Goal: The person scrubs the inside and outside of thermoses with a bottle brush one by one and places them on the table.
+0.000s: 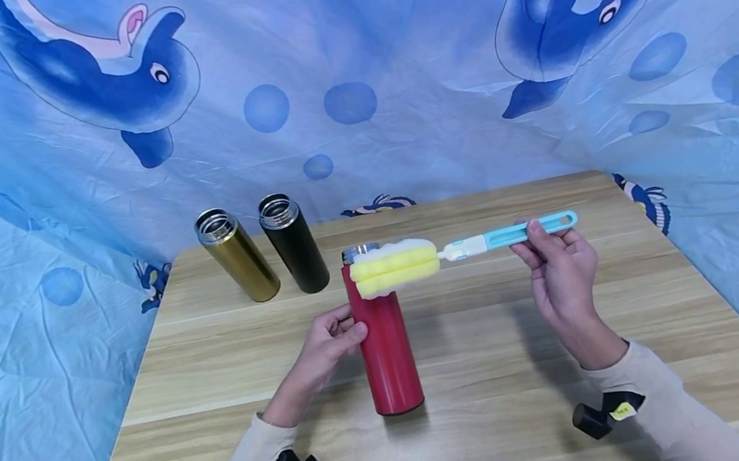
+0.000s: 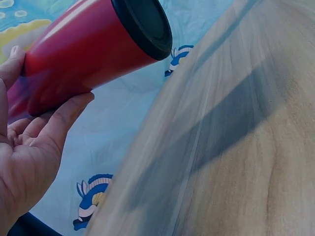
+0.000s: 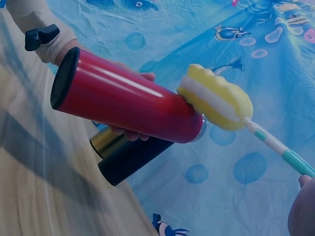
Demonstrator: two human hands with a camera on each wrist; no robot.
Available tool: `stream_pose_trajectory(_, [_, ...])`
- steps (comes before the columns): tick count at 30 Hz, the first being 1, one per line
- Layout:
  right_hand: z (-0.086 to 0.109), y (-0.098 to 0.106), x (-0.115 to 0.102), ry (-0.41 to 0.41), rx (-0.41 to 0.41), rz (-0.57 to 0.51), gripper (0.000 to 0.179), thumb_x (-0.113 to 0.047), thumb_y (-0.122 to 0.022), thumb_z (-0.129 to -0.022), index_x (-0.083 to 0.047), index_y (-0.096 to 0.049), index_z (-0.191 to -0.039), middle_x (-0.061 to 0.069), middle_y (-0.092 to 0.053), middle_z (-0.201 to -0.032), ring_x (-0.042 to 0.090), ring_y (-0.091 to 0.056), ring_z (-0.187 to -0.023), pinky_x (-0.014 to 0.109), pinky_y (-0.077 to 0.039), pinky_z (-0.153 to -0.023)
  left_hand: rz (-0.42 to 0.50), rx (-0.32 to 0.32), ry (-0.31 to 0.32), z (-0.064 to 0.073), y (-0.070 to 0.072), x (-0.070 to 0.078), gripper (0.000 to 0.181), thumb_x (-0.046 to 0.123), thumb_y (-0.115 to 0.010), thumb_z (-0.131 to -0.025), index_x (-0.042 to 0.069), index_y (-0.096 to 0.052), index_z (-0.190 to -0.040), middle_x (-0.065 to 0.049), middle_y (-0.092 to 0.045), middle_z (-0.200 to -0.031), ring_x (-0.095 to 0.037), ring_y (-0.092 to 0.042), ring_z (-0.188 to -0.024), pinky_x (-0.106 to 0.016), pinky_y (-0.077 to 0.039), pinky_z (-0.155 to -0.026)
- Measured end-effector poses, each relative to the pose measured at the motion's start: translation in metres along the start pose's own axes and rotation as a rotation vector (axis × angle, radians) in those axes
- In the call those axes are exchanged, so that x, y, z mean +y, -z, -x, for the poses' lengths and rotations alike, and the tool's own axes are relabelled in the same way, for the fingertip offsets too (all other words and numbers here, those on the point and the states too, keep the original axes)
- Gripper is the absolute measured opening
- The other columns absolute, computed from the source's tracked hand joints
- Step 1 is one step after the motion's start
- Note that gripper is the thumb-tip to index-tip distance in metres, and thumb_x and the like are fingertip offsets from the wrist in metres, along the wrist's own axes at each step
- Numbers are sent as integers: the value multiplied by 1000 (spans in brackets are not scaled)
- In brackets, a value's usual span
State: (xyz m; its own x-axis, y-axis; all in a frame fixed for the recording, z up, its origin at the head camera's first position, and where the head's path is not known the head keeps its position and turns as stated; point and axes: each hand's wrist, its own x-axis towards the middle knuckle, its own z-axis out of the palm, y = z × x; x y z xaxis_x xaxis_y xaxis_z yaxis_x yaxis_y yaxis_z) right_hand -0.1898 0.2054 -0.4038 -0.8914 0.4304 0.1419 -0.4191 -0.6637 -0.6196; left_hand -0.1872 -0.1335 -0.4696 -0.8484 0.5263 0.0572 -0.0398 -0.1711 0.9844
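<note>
A red thermos bottle (image 1: 390, 360) is held up off the table by my left hand (image 1: 328, 345), its thumb and fingers round the upper body. The black base of the bottle (image 2: 147, 29) shows clear of the tabletop in the left wrist view. My right hand (image 1: 565, 275) pinches the light-blue handle of a bottle brush (image 1: 513, 234) between thumb and fingers. The brush's yellow and white sponge head (image 3: 221, 101) points left, in front of the bottle's neck in the head view. It hides part of the metal rim; whether they touch I cannot tell.
A gold thermos bottle (image 1: 244, 262) and a black one (image 1: 298, 251), both lidless, stand at the back left of the wooden table (image 1: 221, 382). Behind the table hangs a blue cloth (image 1: 415, 154) with printed dolphins. A black camera mount sits on each sleeve.
</note>
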Motion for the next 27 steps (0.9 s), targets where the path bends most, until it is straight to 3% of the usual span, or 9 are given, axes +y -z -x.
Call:
stream_pose_trajectory(7, [3,6,-1,-39,11,37,23,6,-70,-91,15,-56,-107,21,-74,-89,23,-77,-75,25,-60,-70,-9,13,32,-3,0,3,59,20,-68,-98,-7,-45,-146,-9,-71,-124,-22,-72,-107,-39,-60,-89])
stream_pose_trajectory(17, [8,15,-3,-80,41,76,19,5,-71,-91,11,-57,-103,19,-74,-88,22,-77,-76,25,-60,-69,1,53,16,-8,2,5,62,19,-70,-97,-6,-42,-146,-5,-73,-120,-20,-73,-107,-39,-60,-89])
stream_pose_trajectory(27, [13,25,-4,-106,28,90,13,6,-68,-93,10,-60,-101,19,-75,-86,23,-77,-76,25,-60,-69,6,48,19,-10,5,5,57,14,-65,-97,-7,-42,-145,-4,-73,-119,-21,-73,-107,-40,-59,-91])
